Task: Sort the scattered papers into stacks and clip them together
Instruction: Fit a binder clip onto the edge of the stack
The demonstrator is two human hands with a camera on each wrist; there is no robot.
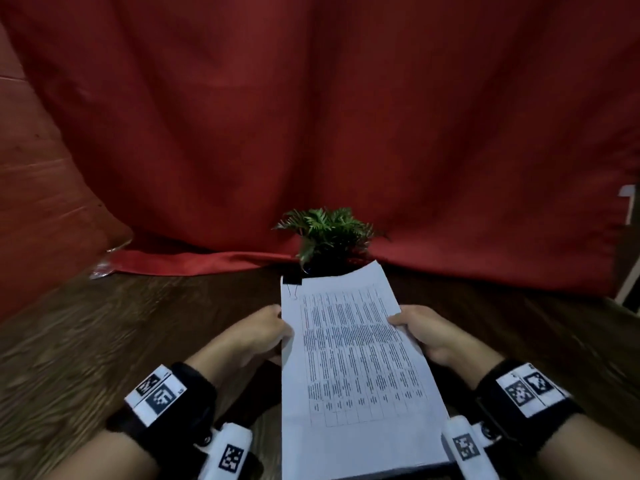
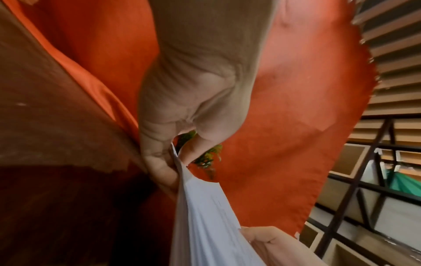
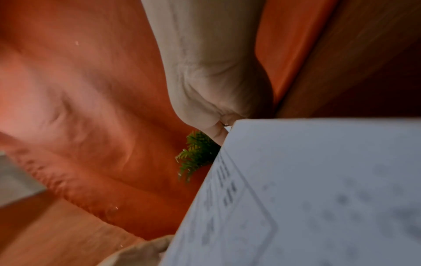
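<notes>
A stack of white printed papers (image 1: 353, 368) with a table of text is held up over the dark wooden table (image 1: 104, 341), tilted toward me. A black binder clip (image 1: 292, 280) grips its far left corner. My left hand (image 1: 266, 332) pinches the stack's left edge, thumb on top. My right hand (image 1: 420, 329) grips the right edge, thumb on the top sheet. In the left wrist view my left hand (image 2: 173, 162) pinches the paper stack (image 2: 205, 216) edge-on. In the right wrist view the top sheet (image 3: 318, 189) fills the lower right and hides most of my right hand (image 3: 218, 133).
A small green potted plant (image 1: 327, 233) stands just behind the stack's far edge. A red curtain (image 1: 311, 116) hangs behind the table and pools on it. A crumpled clear wrapper (image 1: 104, 265) lies at the far left. A white frame (image 1: 628, 244) shows at the right edge.
</notes>
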